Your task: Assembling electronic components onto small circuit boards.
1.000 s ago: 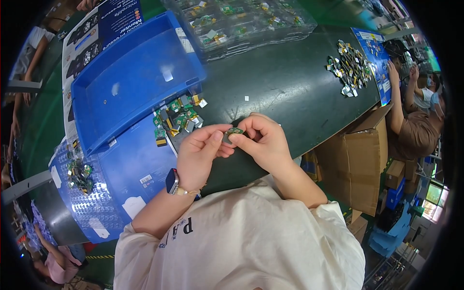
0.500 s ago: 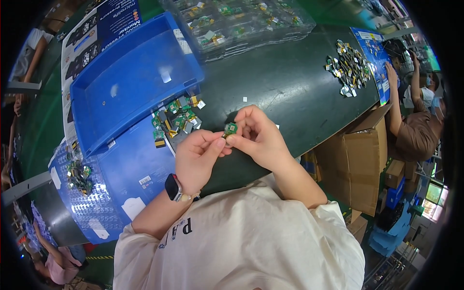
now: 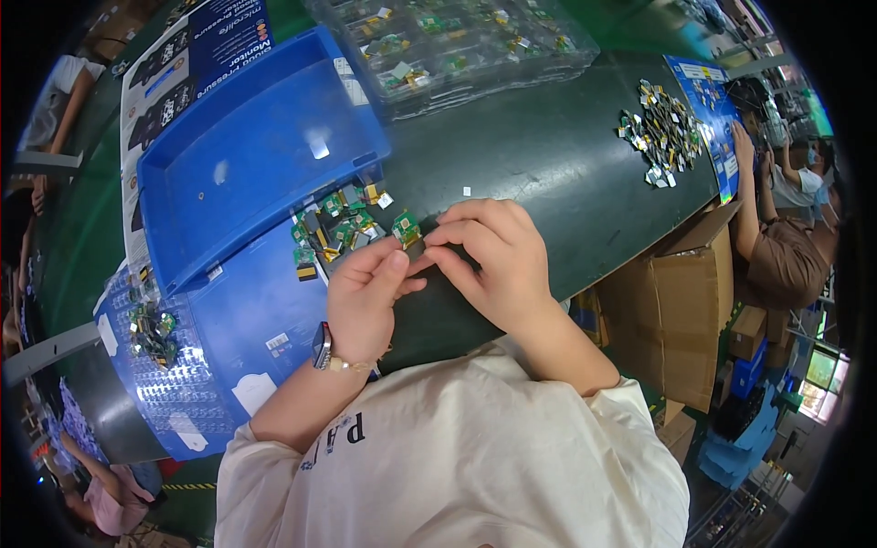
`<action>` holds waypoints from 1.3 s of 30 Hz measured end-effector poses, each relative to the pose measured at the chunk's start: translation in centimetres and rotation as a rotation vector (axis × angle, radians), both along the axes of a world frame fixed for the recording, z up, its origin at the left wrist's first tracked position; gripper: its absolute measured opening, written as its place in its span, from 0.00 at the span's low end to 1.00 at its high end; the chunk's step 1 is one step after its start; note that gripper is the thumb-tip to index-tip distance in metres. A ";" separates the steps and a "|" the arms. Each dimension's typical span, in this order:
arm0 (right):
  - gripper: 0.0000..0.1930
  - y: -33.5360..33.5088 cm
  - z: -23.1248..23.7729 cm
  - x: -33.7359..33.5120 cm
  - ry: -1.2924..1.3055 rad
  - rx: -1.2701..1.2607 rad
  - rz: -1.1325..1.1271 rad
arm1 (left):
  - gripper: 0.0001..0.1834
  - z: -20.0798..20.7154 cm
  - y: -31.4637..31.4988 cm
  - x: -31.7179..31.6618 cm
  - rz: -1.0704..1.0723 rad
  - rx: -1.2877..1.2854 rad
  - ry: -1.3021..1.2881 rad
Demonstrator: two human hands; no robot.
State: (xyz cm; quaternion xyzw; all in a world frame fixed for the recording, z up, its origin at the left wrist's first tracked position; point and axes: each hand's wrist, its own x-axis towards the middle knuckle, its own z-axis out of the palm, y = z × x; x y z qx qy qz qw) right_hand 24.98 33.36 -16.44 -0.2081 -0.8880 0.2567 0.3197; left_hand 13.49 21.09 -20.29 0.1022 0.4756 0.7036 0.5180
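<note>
A small green circuit board (image 3: pixel 406 226) is pinched between the thumb and fingers of my left hand (image 3: pixel 362 297). My right hand (image 3: pixel 501 265) is beside it, thumb and fingertips brought together close to the left fingertips. Whatever the right fingertips hold, if anything, is too small to make out. Just beyond my left hand lies a loose heap of circuit boards (image 3: pixel 340 224), some with yellow and silver parts. A small white square (image 3: pixel 467 192) rests on the dark green table (image 3: pixel 539 155) ahead of my right hand.
A blue plastic bin (image 3: pixel 247 137) stands at the far left. Stacked clear trays (image 3: pixel 484 78) of boards are at the back. Another clear tray (image 3: pixel 187 388) with boards (image 3: pixel 152 336) lies left. On the right are a board pile (image 3: pixel 660 132), a cardboard box (image 3: pixel 671 315) and a co-worker's arm (image 3: pixel 745 187).
The circuit board has shifted left and slightly away from me in my left hand. My right fingers have come off it, and that hand sits a little farther right.
</note>
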 end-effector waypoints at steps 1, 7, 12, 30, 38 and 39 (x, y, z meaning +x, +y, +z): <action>0.09 0.1 -0.1 0.0 0.001 -0.016 0.000 | 0.09 0.0 0.0 0.0 0.001 -0.016 0.010; 0.09 0.4 -0.6 0.0 0.029 -0.052 0.010 | 0.09 0.4 0.1 0.0 -0.023 -0.017 0.030; 0.09 0.7 -0.3 0.2 -0.023 -0.034 0.023 | 0.09 0.5 0.2 0.1 -0.025 -0.015 0.114; 0.10 0.5 -1.3 0.0 0.096 0.049 0.115 | 0.13 -0.1 0.3 -0.7 0.022 -0.047 -0.042; 0.16 0.1 -1.3 -0.2 0.075 0.264 0.024 | 0.13 -0.1 0.0 -0.8 -0.101 0.137 -0.314; 0.15 0.0 -1.3 -0.2 0.084 0.287 0.010 | 0.13 0.0 0.0 -0.8 -0.100 0.137 -0.315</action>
